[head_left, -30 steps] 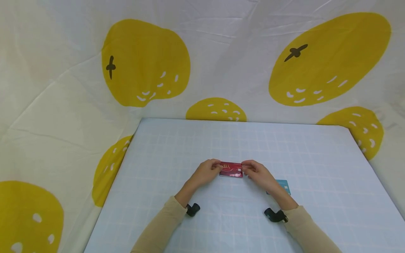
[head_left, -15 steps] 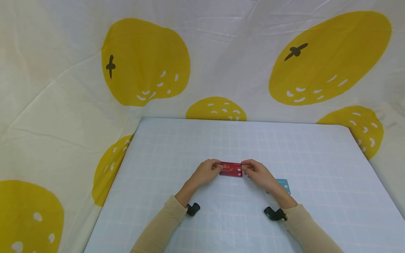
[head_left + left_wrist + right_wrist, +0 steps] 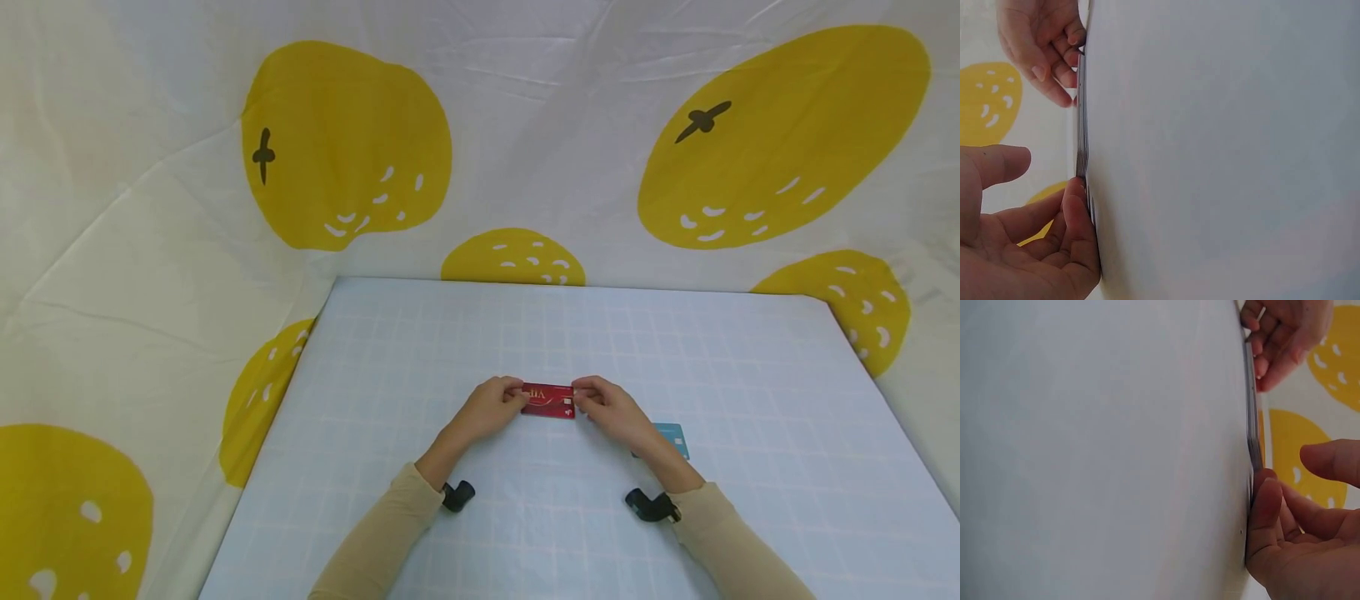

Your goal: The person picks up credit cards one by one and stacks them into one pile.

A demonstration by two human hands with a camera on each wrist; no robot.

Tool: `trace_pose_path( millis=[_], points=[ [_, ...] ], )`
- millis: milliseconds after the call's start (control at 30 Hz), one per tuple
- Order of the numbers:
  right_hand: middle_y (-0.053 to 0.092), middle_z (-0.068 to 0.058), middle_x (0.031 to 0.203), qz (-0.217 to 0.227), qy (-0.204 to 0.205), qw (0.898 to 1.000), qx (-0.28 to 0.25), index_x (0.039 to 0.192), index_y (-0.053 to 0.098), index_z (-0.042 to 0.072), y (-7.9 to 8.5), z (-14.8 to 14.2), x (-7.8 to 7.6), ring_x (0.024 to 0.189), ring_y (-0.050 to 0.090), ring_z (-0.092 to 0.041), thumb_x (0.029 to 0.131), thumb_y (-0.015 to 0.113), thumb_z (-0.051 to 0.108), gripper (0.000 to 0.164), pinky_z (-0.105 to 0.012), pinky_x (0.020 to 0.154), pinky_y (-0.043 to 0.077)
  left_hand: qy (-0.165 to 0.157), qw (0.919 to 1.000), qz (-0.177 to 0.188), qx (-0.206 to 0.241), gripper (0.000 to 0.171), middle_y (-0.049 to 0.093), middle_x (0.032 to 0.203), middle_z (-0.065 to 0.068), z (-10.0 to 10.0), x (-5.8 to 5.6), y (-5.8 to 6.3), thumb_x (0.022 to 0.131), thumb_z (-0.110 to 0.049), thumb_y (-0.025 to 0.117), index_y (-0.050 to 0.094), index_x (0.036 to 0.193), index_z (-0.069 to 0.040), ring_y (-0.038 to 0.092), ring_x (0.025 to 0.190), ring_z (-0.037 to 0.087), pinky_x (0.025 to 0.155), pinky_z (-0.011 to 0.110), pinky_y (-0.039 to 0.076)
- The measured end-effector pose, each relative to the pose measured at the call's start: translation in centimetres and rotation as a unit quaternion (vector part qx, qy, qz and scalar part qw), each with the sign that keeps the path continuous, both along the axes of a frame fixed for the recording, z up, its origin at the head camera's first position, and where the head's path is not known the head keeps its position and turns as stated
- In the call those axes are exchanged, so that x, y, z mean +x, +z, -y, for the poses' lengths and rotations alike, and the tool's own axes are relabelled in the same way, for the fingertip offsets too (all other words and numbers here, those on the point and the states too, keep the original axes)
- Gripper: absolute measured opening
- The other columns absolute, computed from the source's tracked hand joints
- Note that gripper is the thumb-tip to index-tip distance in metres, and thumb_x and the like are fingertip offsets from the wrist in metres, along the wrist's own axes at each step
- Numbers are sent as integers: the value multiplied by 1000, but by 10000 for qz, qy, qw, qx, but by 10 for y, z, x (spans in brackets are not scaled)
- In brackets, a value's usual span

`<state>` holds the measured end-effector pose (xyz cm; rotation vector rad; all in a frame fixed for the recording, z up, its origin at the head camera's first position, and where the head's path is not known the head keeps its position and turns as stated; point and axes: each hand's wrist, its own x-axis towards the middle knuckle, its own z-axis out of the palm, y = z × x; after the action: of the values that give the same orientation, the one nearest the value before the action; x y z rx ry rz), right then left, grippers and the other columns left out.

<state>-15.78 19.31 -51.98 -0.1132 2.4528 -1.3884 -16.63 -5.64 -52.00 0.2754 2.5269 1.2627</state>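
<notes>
In the head view, a red card [image 3: 550,404] with gold "VIP" lettering lies face up on the white table. Both wrist views reveal it as the top of a stack of cards [image 3: 1082,112], its layered edges lined up closely. My left hand [image 3: 487,408] touches the left short end with its fingertips, the hand's lower side against the table. At the opposite end, my right hand [image 3: 611,412] rests its fingertips on the short edge. Each hand's thumb is lifted apart from the stack. A teal card [image 3: 675,437] lies partly hidden beneath my right forearm.
The table [image 3: 420,333] has a faint grid cover and reaches back to a white curtain [image 3: 525,150] printed with yellow fruit. Black wrist cameras, one left [image 3: 457,497] and one right [image 3: 651,506], hang at the cuffs above the table.
Both hands stay at the ends of the stack with hardly any movement. Sheen on the red card shifts slightly, and its surface looks brighter now.
</notes>
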Motion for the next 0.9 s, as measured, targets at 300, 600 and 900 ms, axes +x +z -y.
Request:
trace_pose_path(
  millis=[300, 600, 900],
  points=[
    [63, -10, 112, -2, 14, 10000, -36, 134, 55, 2, 0, -1, 1, 92, 60, -22, 102, 60, 24, 39, -32, 78, 53, 24, 10000, 24, 58, 47, 65, 122, 9, 1, 1, 0, 99, -33, 62, 62, 133, -1, 61, 102, 16, 88, 37, 53],
    [65, -12, 110, -109, -9, 9999, -73, 134, 56, 1, 5, -9, 3, 92, 63, -24, 102, 59, 19, 36, -31, 78, 53, 105, 9995, -215, 182, 44, 65, 114, 3, -2, 3, 7, 97, -31, 65, 63, 132, -5, 62, 102, 16, 87, 35, 53],
    [65, -14, 112, -296, 127, 9995, 16, 134, 55, -1, 14, -33, 6, 95, 63, -27, 102, 60, 18, 37, -33, 78, 54, -206, 9984, -425, 310, 45, 64, 108, 1, -26, 8, 19, 94, -27, 71, 63, 131, -3, 59, 89, 11, 78, 23, 52]
  ],
)
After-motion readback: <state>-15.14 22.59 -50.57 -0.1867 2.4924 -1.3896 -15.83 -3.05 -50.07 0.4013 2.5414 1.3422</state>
